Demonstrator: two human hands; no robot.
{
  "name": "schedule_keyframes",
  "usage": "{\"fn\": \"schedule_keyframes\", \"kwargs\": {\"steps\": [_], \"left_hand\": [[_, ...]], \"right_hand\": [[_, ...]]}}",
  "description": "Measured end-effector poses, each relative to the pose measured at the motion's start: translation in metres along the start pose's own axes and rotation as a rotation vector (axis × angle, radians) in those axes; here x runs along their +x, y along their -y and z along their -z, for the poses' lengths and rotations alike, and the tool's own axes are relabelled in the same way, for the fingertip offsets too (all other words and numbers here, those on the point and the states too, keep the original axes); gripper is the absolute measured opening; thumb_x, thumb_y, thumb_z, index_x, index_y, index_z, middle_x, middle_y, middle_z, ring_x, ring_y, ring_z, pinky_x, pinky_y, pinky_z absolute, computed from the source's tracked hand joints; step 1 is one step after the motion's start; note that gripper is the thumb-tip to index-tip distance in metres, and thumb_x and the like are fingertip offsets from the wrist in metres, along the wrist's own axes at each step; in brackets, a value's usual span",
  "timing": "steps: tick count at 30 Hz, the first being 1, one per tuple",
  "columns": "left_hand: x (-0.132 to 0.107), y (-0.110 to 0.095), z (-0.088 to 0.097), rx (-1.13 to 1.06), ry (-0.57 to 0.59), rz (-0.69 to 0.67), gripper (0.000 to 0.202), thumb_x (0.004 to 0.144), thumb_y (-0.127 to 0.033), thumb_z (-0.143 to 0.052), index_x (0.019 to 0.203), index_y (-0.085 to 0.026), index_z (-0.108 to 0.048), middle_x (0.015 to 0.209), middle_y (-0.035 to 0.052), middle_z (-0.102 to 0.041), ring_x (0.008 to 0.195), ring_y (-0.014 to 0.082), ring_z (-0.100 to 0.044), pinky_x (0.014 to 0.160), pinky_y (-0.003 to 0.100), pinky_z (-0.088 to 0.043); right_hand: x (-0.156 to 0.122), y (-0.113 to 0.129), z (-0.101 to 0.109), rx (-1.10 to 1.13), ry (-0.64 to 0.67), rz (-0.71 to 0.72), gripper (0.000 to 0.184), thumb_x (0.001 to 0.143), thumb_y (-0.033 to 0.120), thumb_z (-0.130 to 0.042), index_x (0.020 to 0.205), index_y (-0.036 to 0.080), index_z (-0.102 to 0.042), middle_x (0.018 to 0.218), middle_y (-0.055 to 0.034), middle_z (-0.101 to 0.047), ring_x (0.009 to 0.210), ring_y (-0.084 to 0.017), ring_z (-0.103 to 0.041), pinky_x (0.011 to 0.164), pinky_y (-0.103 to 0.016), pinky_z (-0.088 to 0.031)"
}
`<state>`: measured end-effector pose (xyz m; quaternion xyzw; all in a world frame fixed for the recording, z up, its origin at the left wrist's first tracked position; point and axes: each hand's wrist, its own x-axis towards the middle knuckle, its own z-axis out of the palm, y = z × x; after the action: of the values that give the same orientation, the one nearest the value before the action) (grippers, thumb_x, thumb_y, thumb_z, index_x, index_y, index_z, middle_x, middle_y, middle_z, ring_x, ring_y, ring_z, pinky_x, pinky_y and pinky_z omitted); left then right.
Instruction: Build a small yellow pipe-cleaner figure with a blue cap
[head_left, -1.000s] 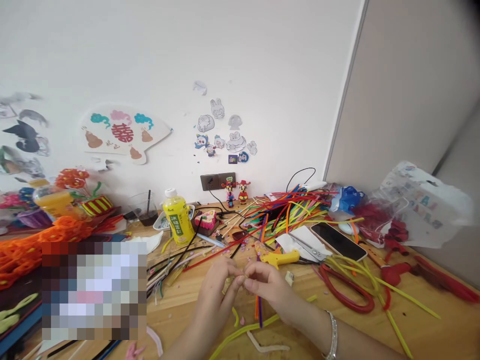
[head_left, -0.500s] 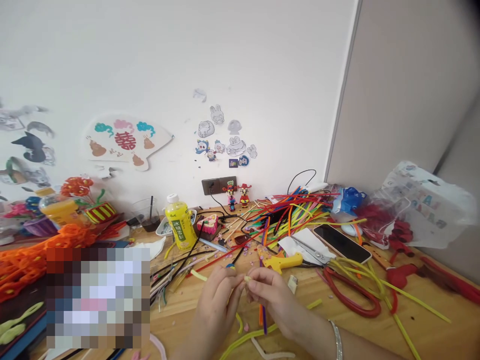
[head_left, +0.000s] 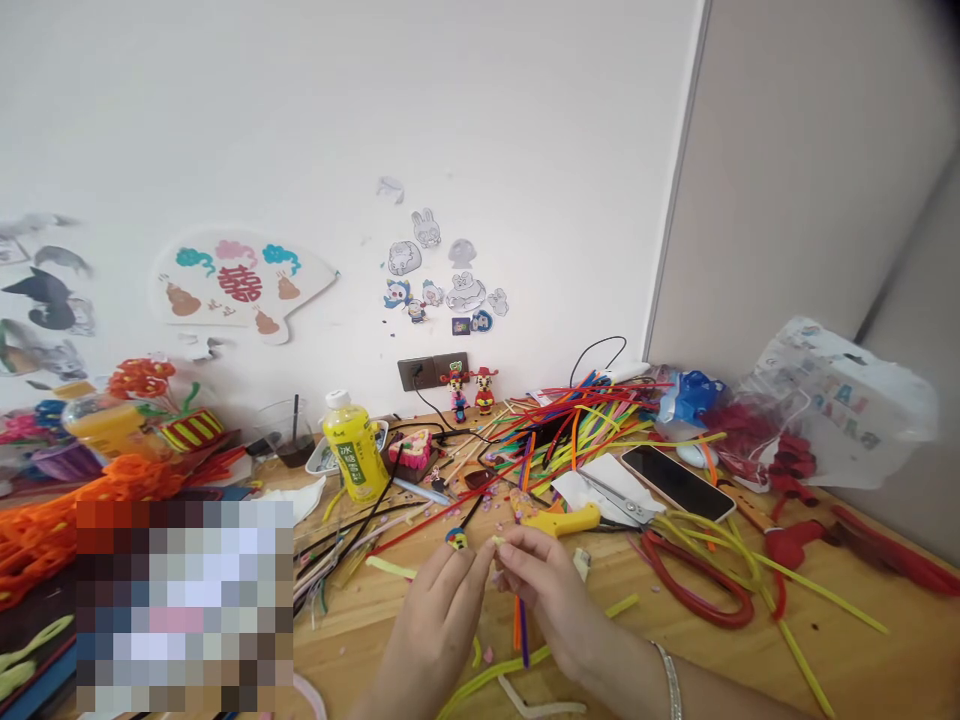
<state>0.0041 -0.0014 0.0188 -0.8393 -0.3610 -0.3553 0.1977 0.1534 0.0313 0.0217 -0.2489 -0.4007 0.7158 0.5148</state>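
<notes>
My left hand [head_left: 441, 612] and my right hand [head_left: 551, 590] meet at the fingertips above the table, both closed in a pinch. Between them shows the small tip of a pale yellow pipe cleaner [head_left: 498, 541]. A pale yellow strip [head_left: 390, 568] sticks out left of my left hand; it looks like the same pipe cleaner, but the hand hides the part between. Just beyond my left knuckles is a small blue and yellow piece [head_left: 456, 538]. Orange and purple pipe cleaners [head_left: 523, 635] lie below my right hand.
Beyond my hands lie a yellow glue gun [head_left: 562, 519], red-handled scissors [head_left: 697, 585] and a phone [head_left: 677, 483]. A yellow bottle [head_left: 355, 450] stands back left. Many coloured pipe cleaners [head_left: 592, 415] are heaped by the wall. A plastic bag [head_left: 847, 410] sits at right.
My hands have come slightly lower in view, still pinched together, and the pale strip has dropped with them. The whole scene has shifted a little left with the camera.
</notes>
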Motion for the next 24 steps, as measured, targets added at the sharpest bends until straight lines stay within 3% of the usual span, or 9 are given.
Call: {"fn": "schedule_keyframes", "kwargs": {"steps": [5, 10, 17, 24], "left_hand": [[0.001, -0.002, 0.003, 0.049, -0.003, -0.028, 0.047, 0.091, -0.017, -0.037, 0.136, -0.007, -0.027, 0.090, 0.0162, -0.061, 0.083, 0.0225, -0.056, 0.069, 0.035, -0.050], [0.006, -0.004, -0.001, 0.053, -0.024, 0.025, 0.046, 0.090, -0.012, -0.036, 0.135, -0.013, -0.030, 0.083, 0.0110, -0.061, 0.072, 0.0187, -0.055, 0.064, 0.032, -0.050], [0.010, -0.012, 0.002, 0.069, -0.028, 0.100, 0.041, 0.086, -0.008, -0.039, 0.126, -0.013, -0.042, 0.079, 0.0090, -0.060, 0.069, 0.0179, -0.055, 0.062, 0.031, -0.050], [0.020, -0.018, 0.015, 0.139, -0.028, 0.122, 0.022, 0.088, -0.014, -0.039, 0.103, -0.013, -0.055, 0.068, 0.0056, -0.061, 0.058, 0.0165, -0.056, 0.052, 0.026, -0.046]], "right_hand": [[-0.002, -0.002, -0.001, -0.015, -0.018, -0.009, 0.023, 0.063, 0.037, -0.074, 0.069, 0.017, -0.064, 0.065, 0.0019, -0.055, 0.061, -0.011, -0.046, 0.061, -0.024, -0.038], [-0.002, 0.001, -0.001, -0.114, -0.032, 0.016, 0.026, 0.064, 0.040, -0.072, 0.070, 0.017, -0.063, 0.064, 0.0021, -0.052, 0.062, -0.012, -0.046, 0.062, -0.025, -0.037], [-0.001, 0.007, 0.000, -0.461, 0.011, 0.289, 0.020, 0.076, 0.035, -0.060, 0.066, 0.018, -0.058, 0.066, 0.0008, -0.051, 0.067, -0.015, -0.048, 0.064, -0.027, -0.038], [-0.003, 0.010, 0.000, -0.759, 0.038, 0.504, 0.015, 0.078, 0.021, -0.056, 0.064, 0.019, -0.057, 0.066, 0.0001, -0.053, 0.065, -0.015, -0.049, 0.062, -0.027, -0.038]]}}
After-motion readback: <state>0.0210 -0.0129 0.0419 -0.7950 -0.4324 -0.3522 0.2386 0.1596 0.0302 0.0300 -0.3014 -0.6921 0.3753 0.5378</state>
